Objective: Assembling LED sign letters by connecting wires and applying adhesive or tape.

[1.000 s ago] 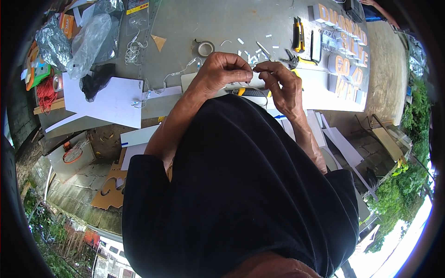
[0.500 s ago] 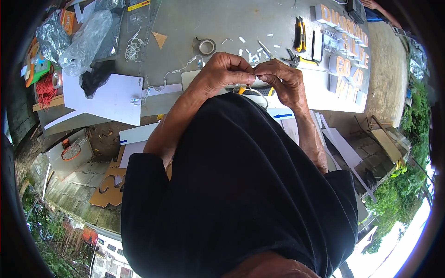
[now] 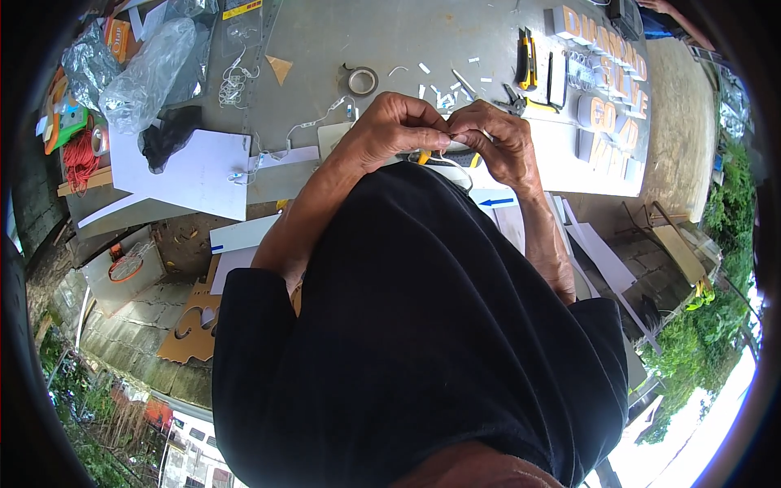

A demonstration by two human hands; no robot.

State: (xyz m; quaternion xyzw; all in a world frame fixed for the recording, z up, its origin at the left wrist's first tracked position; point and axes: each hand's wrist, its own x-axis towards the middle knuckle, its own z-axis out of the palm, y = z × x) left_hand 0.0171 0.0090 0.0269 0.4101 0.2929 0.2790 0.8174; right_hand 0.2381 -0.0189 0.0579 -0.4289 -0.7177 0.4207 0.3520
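Observation:
My left hand and my right hand meet over the near edge of the table, fingertips pinched together. Between them they hold the end of a thin white wire, which curves down below the fingers; the exact point of the grip is hidden. A string of small white LED modules runs along the tabletop to the left of my left hand. Beyond the hands are a roll of grey tape and white scraps. Pliers lie just past my right hand.
A yellow-black utility knife and raised white letters with orange faces occupy the right side. On the left are clear plastic bags, white sheets and red cord. Another person's arm shows at the far right.
My pinched fingertips have shifted very slightly toward me, still together on the wire. Nothing on the table has visibly moved.

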